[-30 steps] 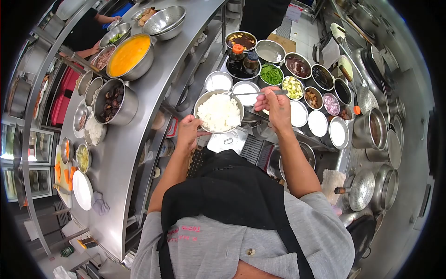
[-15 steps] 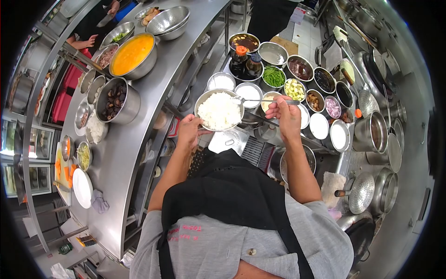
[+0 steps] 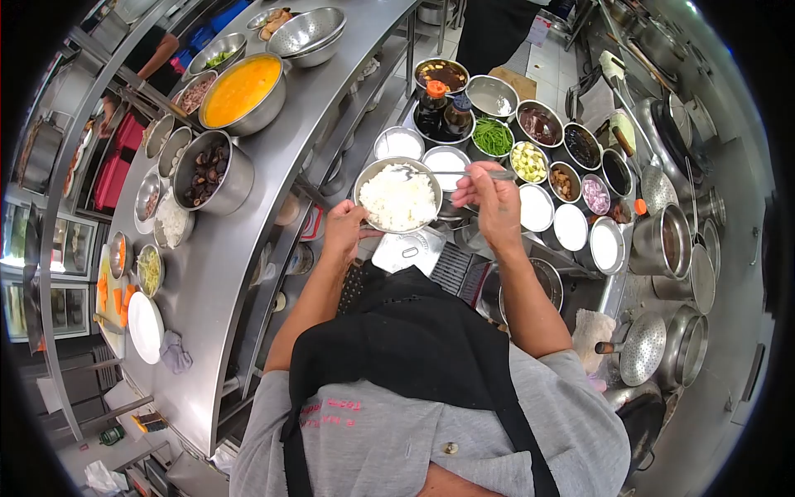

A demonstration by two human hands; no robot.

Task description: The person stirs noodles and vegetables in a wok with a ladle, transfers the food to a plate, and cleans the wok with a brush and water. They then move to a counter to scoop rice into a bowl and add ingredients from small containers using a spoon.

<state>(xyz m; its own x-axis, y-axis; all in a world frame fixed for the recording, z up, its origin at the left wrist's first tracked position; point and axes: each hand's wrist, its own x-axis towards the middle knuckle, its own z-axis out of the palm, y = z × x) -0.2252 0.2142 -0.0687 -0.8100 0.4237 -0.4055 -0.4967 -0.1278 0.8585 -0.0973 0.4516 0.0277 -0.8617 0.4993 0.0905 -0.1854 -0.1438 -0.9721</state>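
Observation:
My left hand (image 3: 344,230) grips the near left rim of a metal bowl (image 3: 365,172), holding it up in front of my apron. White cooked rice (image 3: 399,200) fills much of it. In my right hand (image 3: 492,207), closed around the handle, is a metal spoon (image 3: 443,173). The spoon's tip lies over the far part of the rice, inside the rim; whether it digs in is hard to see. Just beyond the bowl stand containers of white powder or granules (image 3: 447,161), chopped green herbs (image 3: 491,136) and pale diced pieces (image 3: 528,161).
On the left, a steel counter (image 3: 273,141) bears a bowl of orange liquid (image 3: 242,93), a pot of dark pieces (image 3: 205,174) and a white plate (image 3: 146,329). Two bottles (image 3: 432,103) stand beyond the containers. Pots and a perforated ladle (image 3: 646,348) are at right. Other people work farther off.
The spoon has moved left and lower, its tip now farther over the rice. My right hand has shifted left with it. The bowl sits slightly more to the right.

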